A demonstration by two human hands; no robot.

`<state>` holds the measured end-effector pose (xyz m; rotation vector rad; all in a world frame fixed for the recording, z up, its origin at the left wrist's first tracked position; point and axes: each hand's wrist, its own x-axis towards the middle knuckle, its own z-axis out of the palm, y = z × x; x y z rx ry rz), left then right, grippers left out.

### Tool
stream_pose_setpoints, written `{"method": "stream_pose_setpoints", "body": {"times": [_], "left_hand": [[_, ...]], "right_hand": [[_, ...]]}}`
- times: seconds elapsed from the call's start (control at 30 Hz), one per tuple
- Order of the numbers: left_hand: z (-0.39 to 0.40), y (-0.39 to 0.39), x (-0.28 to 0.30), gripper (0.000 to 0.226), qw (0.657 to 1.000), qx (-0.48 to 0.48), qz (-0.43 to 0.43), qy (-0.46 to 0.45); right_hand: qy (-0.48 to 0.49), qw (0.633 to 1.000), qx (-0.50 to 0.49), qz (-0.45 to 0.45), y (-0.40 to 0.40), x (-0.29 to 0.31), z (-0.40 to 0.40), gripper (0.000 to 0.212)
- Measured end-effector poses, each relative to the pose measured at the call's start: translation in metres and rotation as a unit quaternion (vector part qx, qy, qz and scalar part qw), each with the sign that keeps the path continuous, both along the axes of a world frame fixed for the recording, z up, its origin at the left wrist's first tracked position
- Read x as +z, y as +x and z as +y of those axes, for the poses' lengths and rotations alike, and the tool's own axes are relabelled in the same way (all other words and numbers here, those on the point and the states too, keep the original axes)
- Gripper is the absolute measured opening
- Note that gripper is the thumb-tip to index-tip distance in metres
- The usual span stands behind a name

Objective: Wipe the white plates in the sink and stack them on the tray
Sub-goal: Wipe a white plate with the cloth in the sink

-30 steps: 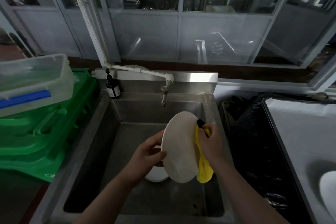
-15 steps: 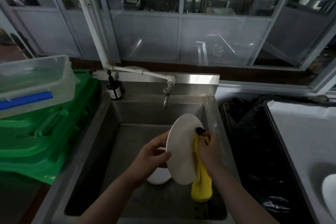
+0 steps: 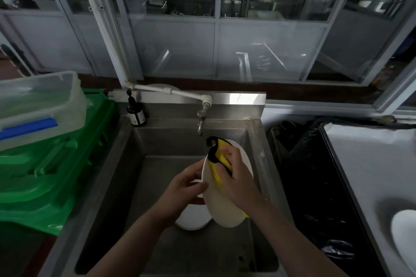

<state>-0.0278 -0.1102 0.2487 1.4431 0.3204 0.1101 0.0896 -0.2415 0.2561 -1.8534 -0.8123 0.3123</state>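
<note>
- Glass-panelled window frames (image 3: 216,29) fill the upper half of the frame, and a white pipe (image 3: 171,92) runs down from them to a tap (image 3: 201,122) at centre.
- Below the tap, a steel sink (image 3: 144,186) takes up the lower middle of the frame; a dark pump bottle (image 3: 135,112) stands on its back left corner.
- Over the basin, just right of centre, a white plate (image 3: 221,207) is held tilted on edge, its face turned toward the right.
- The left hand (image 3: 182,191) grips the plate's left rim, thumb on the near face and fingers curled behind it.
- The right hand (image 3: 238,177) presses a yellow cloth (image 3: 219,157) with a black edge against the upper part of the plate, fingers bent over the cloth and holding it; a yellow corner shows again below the wrist at the plate's lower right.
- A second white plate (image 3: 193,220) lies on the sink floor, partly hidden behind the left wrist and the held plate.
- At the left of the frame, green crates (image 3: 45,175) are stacked with a clear plastic container (image 3: 40,105) with a blue clip on top.
- At the right edge, a tray (image 3: 360,164) with a pale surface carries another white plate (image 3: 405,231), cut off by the frame's lower right border.
- Between sink and tray sits a dark bin lined with a black bag (image 3: 304,186).
</note>
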Motion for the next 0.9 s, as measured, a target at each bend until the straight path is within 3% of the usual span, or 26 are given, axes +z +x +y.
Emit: {"method": "stream_pose_setpoints", "body": {"times": [0.23,0.53,0.9], "left_hand": [[-0.001,-0.002,-0.004,0.04,1.0,0.009,0.016,-0.005],[-0.002,-0.01,-0.004,0.056,1.0,0.022,0.002,-0.004],[-0.001,-0.016,0.001,0.059,0.999,0.044,-0.015,0.009]], "right_hand": [[-0.01,0.995,0.093,0.028,-0.008,-0.001,-0.005,0.021],[-0.017,0.999,-0.034,0.009,0.004,-0.008,0.001,0.015],[-0.029,0.983,-0.133,0.122,0.029,-0.03,-0.011,0.018]]}}
